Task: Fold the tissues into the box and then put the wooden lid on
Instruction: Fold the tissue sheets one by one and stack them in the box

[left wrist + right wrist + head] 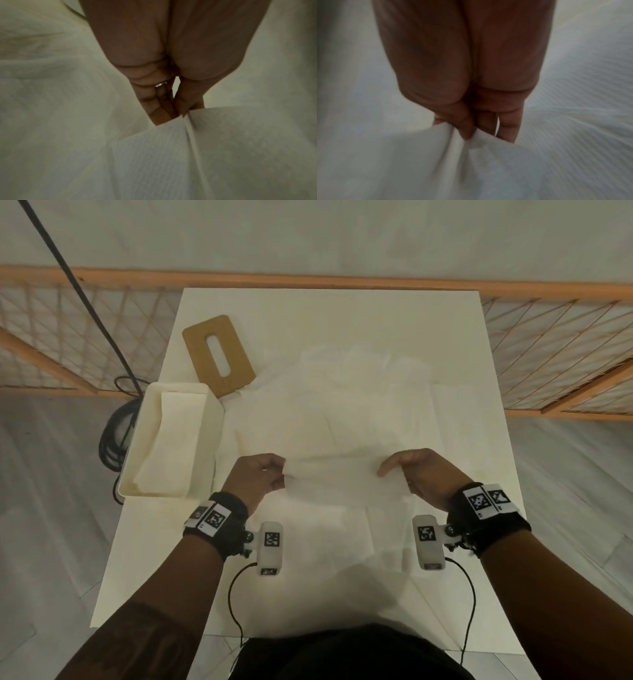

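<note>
**Both hands pinch one tissue**

The left hand [257, 474] and right hand [416, 474] each pinch an end of a tissue [342, 479] over the table [342, 594]. The box [205, 440], holding folded tissues, stands left; the wooden lid [236, 350] lies beyond it.

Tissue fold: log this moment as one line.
left hand pinches tissue | right hand pinches its other end | box open, tissues inside | wooden lid off, on table
</note>
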Tool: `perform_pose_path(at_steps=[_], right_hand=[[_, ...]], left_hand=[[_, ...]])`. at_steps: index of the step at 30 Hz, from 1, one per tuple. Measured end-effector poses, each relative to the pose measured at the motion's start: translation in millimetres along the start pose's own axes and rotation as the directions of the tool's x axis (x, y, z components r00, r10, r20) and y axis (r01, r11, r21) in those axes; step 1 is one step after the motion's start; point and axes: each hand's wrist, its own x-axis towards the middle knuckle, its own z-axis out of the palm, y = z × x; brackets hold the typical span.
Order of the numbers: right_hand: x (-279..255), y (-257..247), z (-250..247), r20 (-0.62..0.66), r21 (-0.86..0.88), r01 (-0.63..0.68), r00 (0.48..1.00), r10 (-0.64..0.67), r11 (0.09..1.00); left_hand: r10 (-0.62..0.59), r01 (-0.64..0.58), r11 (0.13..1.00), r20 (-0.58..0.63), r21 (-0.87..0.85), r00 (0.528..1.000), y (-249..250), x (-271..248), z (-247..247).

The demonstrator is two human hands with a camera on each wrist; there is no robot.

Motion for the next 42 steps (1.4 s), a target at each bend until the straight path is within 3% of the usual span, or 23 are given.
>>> perform_pose_path(at_steps=[6,8,11,13,14,16,17,19,22,24,27,29,31,33,36,39,42], right_hand=[[-1,14,3,-0.098,0.325,-0.114,0.983,0.153,0.939],[2,15,7,-0.148,0.317,-0.148,0.968,0.203,0.937],[12,14,11,-0.372,-0.022,-0.201,0.911,0.179,0.979],[22,12,17,-0.536,-0.413,-0.204,0.842,-0.055,0.888],[27,8,25,-0.530,-0.566,-0.160,0.822,-0.208,0.809],[39,-1,52,-0.349,-0.745,0.010,0.846,-0.403,0.667],[46,-6,68,-0.238,-0.781,0.076,0.881,-0.408,0.620],[61,-11,100,-0.084,-0.834,0.078,0.961,-0.264,0.547],[75,-13,126,-0.102,-0.905,-0.039,0.986,-0.129,0.423],[80,-11,130,-0.172,-0.895,-0.096,0.975,-0.138,0.436],[84,-13,125,-0.252,-0.801,-0.144,0.962,-0.109,0.581],[85,-15,118,-0.249,-0.754,-0.106,0.959,-0.133,0.648],[87,-14,113,-0.180,-0.755,-0.003,0.963,-0.203,0.655],[91,-13,114,0.020,-0.841,0.164,0.962,-0.273,0.516],[99,-15,127,0.293,-0.898,0.347,0.931,-0.218,0.270],[109,-19,138,0.343,-0.924,0.363,0.926,-0.157,0.121],[116,-27,142,0.327,-0.934,0.346,0.929,-0.175,0.090]], left_hand=[[-0.161,0.159,0.983,-0.011,-0.090,0.987,-13,-5,16],[-0.112,0.115,0.991,-0.038,0.075,0.993,-20,-4,17],[0.009,0.010,0.917,-0.046,0.398,0.999,-31,-3,19],[0.056,-0.018,0.852,-0.056,0.524,0.997,-35,-6,22],[0.077,-0.028,0.810,-0.059,0.585,0.995,-38,-9,24],[0.096,-0.040,0.754,-0.049,0.656,0.994,-43,-15,28],[0.100,-0.046,0.744,-0.043,0.667,0.994,-46,-18,31],[0.100,-0.048,0.748,-0.041,0.663,0.994,-51,-23,36],[0.080,-0.031,0.764,-0.047,0.644,0.996,-53,-28,44],[0.085,-0.042,0.775,-0.039,0.630,0.996,-54,-29,45],[0.102,-0.067,0.759,-0.017,0.647,0.995,-54,-28,44],[0.088,-0.056,0.756,-0.016,0.652,0.996,-55,-27,43],[0.062,-0.045,0.743,-0.001,0.667,0.998,-56,-28,41],[0.057,-0.067,0.722,0.037,0.689,0.998,-58,-29,41],[0.104,-0.132,0.664,0.083,0.736,0.991,-58,-29,43],[0.120,-0.143,0.646,0.086,0.750,0.989,-57,-29,47],[0.099,-0.131,0.653,0.087,0.746,0.991,-57,-31,49]])
